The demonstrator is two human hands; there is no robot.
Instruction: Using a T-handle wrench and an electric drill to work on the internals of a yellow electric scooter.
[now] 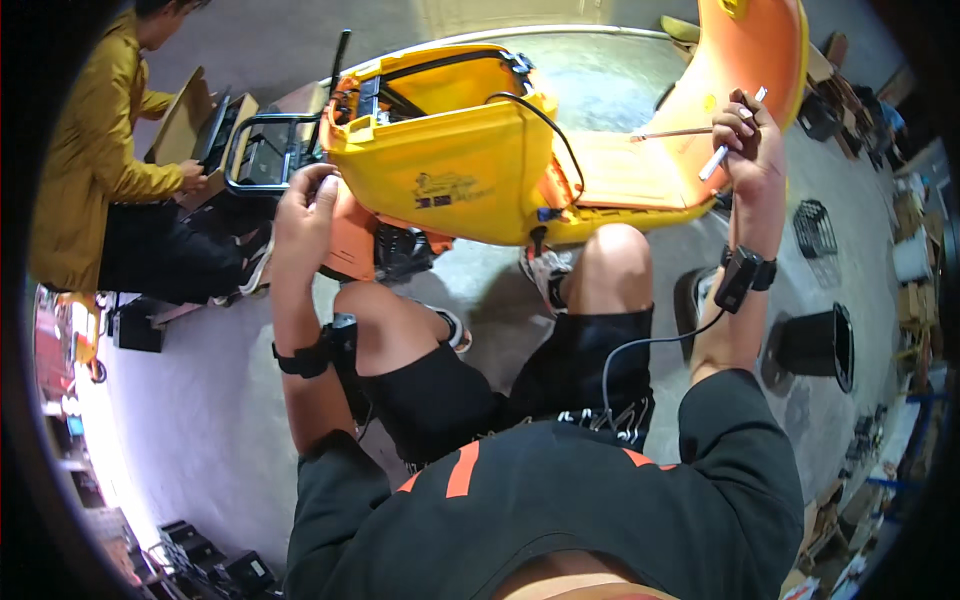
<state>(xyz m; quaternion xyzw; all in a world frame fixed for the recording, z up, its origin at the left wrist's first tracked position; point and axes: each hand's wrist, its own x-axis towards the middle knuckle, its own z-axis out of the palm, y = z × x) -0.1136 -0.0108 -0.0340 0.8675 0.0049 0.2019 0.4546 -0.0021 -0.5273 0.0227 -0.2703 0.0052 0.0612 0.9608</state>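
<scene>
My left hand (pixel 308 215) has its fingers curled at the left edge of an orange panel (pixel 357 240), beside the lower corner of a yellow scooter body (pixel 435 175); what they grip is unclear. My right hand (pixel 745 145) is closed on a slim white stick (pixel 714 163) and on what looks like a thin screwdriver (pixel 668 133), its shaft pointing left over the orange footboard (pixel 610 170). A black cable (pixel 555 130) loops over the body's side, and a tall curved orange front section (pixel 745 45) rises behind my right hand.
A person in a yellow jacket (pixel 95 180) works at the left by a metal rack (pixel 265 150) and boards (pixel 180 115). A black bucket (pixel 810 345) and a black wire basket (pixel 815 225) stand at right. Assorted parts and boxes (pixel 910 300) line the right rim.
</scene>
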